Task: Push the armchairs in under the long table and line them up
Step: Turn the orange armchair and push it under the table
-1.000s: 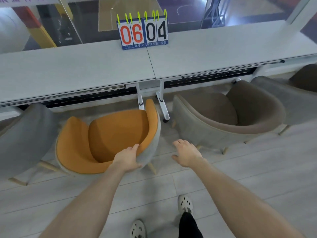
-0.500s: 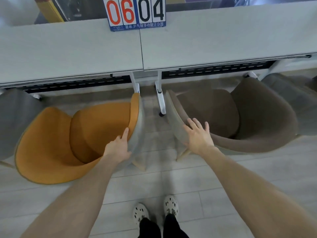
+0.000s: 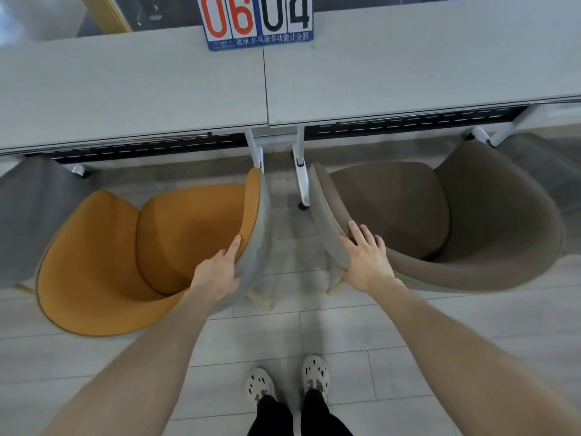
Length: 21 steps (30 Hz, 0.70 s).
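An orange armchair point(image 3: 103, 253) with a grey outer shell stands at the left, its seat turned to the right, in front of the long white table point(image 3: 141, 89). My left hand point(image 3: 217, 273) grips the rim of its right arm, one finger lying along the orange inner side. A brown armchair point(image 3: 440, 221) stands at the right, angled left. My right hand point(image 3: 366, 258) holds the rim of its left arm, fingers on the inner side and thumb on the outer shell. Both chairs sit just outside the table's front edge.
Two white table legs on casters point(image 3: 301, 180) stand between the two chairs. Grey armchairs sit at the far left point(image 3: 28, 215) and far right point(image 3: 540, 165). A flip scoreboard point(image 3: 257, 23) stands on the table. My feet point(image 3: 316, 377) are on the pale floor.
My right hand reached from the air onto the brown armchair's rim. The orange armchair swung round under my left hand. I stepped closer to the table.
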Each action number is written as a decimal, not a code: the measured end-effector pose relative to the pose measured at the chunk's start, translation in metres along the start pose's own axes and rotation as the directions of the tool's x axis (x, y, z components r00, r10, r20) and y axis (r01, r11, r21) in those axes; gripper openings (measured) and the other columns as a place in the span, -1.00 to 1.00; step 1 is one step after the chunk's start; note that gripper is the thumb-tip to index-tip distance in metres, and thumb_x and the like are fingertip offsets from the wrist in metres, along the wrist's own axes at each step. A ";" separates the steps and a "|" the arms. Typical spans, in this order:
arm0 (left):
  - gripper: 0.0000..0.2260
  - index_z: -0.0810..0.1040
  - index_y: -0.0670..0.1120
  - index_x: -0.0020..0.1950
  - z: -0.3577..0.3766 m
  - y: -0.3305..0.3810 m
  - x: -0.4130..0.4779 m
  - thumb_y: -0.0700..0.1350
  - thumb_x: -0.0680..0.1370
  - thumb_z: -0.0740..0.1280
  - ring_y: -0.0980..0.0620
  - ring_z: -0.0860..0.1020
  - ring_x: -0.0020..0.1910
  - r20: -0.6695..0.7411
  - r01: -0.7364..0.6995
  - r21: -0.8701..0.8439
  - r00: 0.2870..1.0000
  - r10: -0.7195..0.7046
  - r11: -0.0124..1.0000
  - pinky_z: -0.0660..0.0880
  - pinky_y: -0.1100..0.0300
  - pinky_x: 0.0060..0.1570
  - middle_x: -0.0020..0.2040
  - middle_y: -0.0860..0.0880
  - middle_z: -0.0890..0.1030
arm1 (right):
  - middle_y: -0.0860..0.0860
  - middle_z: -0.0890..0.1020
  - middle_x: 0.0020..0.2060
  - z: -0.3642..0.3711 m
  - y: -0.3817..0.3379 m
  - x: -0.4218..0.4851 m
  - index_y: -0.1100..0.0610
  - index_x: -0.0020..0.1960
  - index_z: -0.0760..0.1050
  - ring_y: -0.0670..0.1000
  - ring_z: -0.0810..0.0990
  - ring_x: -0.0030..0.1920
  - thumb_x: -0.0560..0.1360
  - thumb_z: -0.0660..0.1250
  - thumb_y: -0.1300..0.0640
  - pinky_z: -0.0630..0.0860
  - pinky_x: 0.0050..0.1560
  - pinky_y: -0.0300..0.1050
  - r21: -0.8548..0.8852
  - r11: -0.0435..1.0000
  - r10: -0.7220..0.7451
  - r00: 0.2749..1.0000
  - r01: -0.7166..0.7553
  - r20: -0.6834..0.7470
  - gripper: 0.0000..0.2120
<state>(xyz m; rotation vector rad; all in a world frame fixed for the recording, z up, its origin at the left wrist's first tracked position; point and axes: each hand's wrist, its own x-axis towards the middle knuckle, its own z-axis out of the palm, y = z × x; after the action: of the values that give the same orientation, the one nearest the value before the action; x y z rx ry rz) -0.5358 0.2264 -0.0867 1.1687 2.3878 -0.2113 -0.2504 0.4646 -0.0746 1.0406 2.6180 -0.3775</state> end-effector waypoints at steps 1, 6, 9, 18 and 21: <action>-0.05 -0.19 0.15 0.74 0.000 0.001 0.000 0.15 0.60 0.45 -0.03 0.62 0.00 -0.006 0.000 0.000 1.000 0.000 1.000 0.68 -0.02 0.07 0.21 -0.01 0.56 | 0.10 -0.04 0.73 -0.002 -0.002 0.001 -0.02 0.65 0.22 0.26 -0.01 0.70 0.52 0.47 -0.16 0.05 0.65 0.33 0.007 1.000 0.009 1.000 -0.009 0.010 -0.20; 0.01 -0.23 0.13 0.73 -0.003 0.004 0.001 0.25 0.58 0.46 -0.10 0.63 0.16 0.058 0.024 -0.040 0.998 -0.022 0.999 0.66 -0.06 0.18 0.38 -0.10 0.53 | 0.09 0.13 0.69 -0.016 -0.025 0.000 0.05 0.63 0.25 0.19 -0.05 0.71 0.55 0.41 -0.22 -0.10 0.61 0.51 -0.035 0.999 -0.010 1.000 0.011 0.014 -0.23; 0.00 -0.08 0.08 0.75 -0.026 -0.003 -0.006 0.35 0.53 0.45 -0.17 0.52 0.44 0.119 0.000 -0.139 0.993 0.017 0.990 0.53 -0.13 0.40 0.55 -0.11 0.44 | 0.06 0.18 0.69 -0.025 -0.061 -0.002 0.06 0.66 0.22 0.15 -0.02 0.72 0.59 0.37 -0.21 -0.07 0.62 0.48 -0.027 0.993 -0.111 0.993 0.112 0.024 -0.24; -0.59 0.41 0.10 0.58 -0.050 -0.132 -0.104 0.15 0.74 0.14 -0.02 0.59 0.27 0.117 0.165 -0.318 0.984 -0.134 0.933 0.56 0.01 0.28 0.39 0.04 0.61 | 0.04 0.22 0.69 -0.034 -0.224 -0.016 0.11 0.70 0.13 0.08 0.03 0.71 0.60 0.39 -0.16 0.00 0.67 0.36 0.109 0.904 -0.421 0.905 0.413 0.057 -0.19; -0.58 0.53 0.14 0.48 -0.058 -0.184 -0.127 -0.08 0.62 0.20 -0.03 0.54 0.38 0.157 0.217 -0.291 0.972 -0.177 0.932 0.49 0.04 0.37 0.43 0.06 0.59 | 0.02 0.21 0.70 -0.034 -0.271 -0.016 0.09 0.71 0.14 0.08 0.02 0.72 0.58 0.40 -0.23 -0.03 0.68 0.34 0.126 0.892 -0.445 0.893 0.435 0.064 -0.14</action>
<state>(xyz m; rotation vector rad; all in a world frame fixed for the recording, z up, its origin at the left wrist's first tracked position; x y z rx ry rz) -0.6320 0.0415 0.0124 0.7500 2.3191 0.0218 -0.4347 0.2755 -0.0018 0.4273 2.7577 -0.6575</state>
